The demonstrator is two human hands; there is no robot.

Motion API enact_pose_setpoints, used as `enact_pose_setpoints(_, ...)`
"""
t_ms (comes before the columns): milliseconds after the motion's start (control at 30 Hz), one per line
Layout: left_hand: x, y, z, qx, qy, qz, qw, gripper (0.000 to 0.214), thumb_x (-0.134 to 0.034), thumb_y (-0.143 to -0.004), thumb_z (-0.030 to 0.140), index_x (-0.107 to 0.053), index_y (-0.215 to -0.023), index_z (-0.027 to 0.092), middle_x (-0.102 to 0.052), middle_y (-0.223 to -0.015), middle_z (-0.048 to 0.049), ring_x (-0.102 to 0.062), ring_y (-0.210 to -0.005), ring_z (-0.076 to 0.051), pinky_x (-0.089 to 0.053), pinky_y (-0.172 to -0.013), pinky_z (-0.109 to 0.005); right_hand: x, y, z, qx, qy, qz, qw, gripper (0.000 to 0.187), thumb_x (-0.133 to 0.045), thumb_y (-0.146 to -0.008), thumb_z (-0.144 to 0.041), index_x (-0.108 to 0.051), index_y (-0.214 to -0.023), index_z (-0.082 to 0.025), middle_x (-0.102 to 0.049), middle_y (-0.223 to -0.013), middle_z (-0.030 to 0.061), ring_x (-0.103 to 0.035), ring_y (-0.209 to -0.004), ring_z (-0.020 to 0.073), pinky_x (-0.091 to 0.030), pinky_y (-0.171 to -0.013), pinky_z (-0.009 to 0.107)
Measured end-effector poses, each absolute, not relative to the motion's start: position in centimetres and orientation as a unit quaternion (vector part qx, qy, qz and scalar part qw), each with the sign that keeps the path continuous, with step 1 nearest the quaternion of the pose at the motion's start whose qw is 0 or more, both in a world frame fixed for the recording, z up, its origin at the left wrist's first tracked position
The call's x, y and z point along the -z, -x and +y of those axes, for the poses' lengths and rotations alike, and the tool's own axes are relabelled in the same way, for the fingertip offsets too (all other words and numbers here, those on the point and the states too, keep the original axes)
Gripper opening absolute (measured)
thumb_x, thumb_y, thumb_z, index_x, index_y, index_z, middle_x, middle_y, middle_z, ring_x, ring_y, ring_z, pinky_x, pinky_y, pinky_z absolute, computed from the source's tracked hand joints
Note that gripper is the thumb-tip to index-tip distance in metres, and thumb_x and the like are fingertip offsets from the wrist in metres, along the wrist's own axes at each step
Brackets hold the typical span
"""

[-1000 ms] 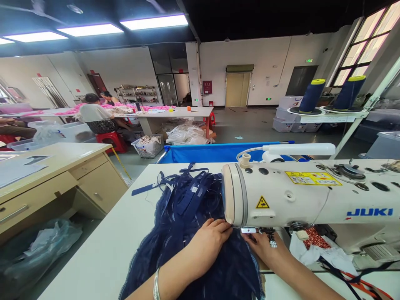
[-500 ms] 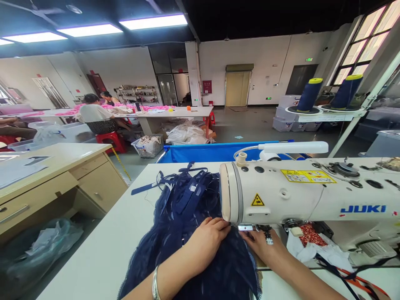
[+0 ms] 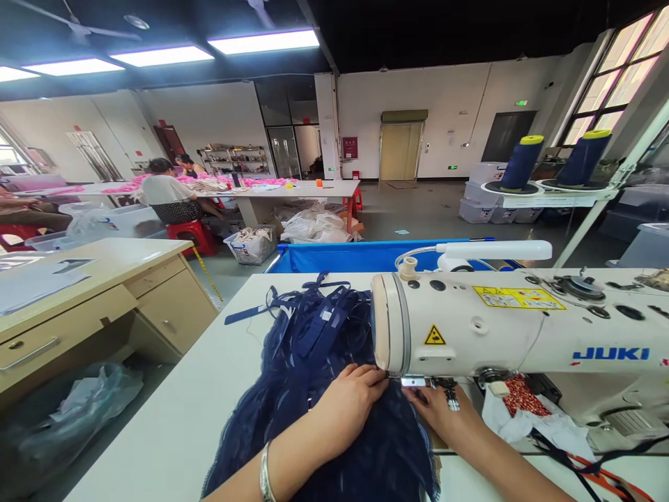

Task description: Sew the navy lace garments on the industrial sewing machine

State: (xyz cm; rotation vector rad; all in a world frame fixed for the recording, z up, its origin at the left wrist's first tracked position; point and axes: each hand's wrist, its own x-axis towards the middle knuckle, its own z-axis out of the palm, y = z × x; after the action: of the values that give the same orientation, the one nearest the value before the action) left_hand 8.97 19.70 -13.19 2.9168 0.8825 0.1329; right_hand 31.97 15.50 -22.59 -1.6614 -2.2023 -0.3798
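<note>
A white JUKI sewing machine (image 3: 523, 331) stands on the white table (image 3: 182, 425) in front of me. A heap of dark navy fabric (image 3: 308, 362) with straps lies under and left of its head. My left hand (image 3: 348, 397) rests flat on the fabric just left of the needle area, fingers pressing it down. My right hand (image 3: 436, 411) lies on the fabric under the machine head, fingertips beside the presser foot (image 3: 415, 382). A silver bracelet sits on my left wrist. The needle itself is hidden by the machine head.
Two navy thread cones (image 3: 523, 162) stand on a rack at right. A blue bin (image 3: 355, 256) sits behind the table. A beige desk with drawers (image 3: 104, 293) is at left. Other people sit at a far table (image 3: 293, 188) with pink material. White scraps (image 3: 538, 422) lie under the machine arm.
Both hands stay on the navy fabric at the presser foot. The view has shifted slightly; the hands have hardly moved.
</note>
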Motion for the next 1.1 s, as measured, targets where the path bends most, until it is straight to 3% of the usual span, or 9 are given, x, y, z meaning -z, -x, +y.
enact_pose_setpoints(333, 13.0, -8.8, 19.6, -0.056, -0.954, 0.287, 0.07, 0.041, -0.044, -0.099, 0.01, -0.06, -0.135, 0.021, -0.064, -0.134, -0.0064, -0.059, -0.122, -0.025, -0.045, -0.107, -0.041, 21.8, -31.9, 15.5, 0.096, 0.591, -0.784, 0.162, 0.034, -0.04, -0.105, -0.027, -0.073, -0.099, -0.026, -0.075, -0.095, 0.0033, -0.07, -0.086, 0.0231, -0.054, -0.077, 0.036)
enact_pose_setpoints(700, 13.0, -9.0, 19.6, -0.056, -0.952, 0.294, 0.067, 0.039, -0.042, -0.101, 0.011, -0.062, -0.134, 0.02, -0.065, -0.133, -0.0078, -0.06, -0.122, -0.025, -0.044, -0.11, -0.042, 21.4, -31.9, 15.6, 0.082, 0.589, -0.779, 0.198, 0.03, -0.043, -0.103, -0.025, -0.072, -0.097, -0.028, -0.075, -0.091, 0.0024, -0.07, -0.084, 0.0221, -0.052, -0.077, 0.033)
enact_pose_setpoints(1100, 12.6, -9.0, 19.6, -0.046, -0.95, 0.3, 0.076, 0.043, -0.043, -0.099, 0.008, -0.061, -0.136, 0.021, -0.063, -0.136, -0.008, -0.058, -0.125, -0.025, -0.044, -0.11, -0.042, 21.0, -31.6, 15.7, 0.095, 0.595, -0.78, 0.17, 0.033, -0.044, -0.098, -0.015, -0.075, -0.099, -0.026, -0.074, -0.087, 0.0057, -0.071, -0.083, 0.0234, -0.055, -0.075, 0.034)
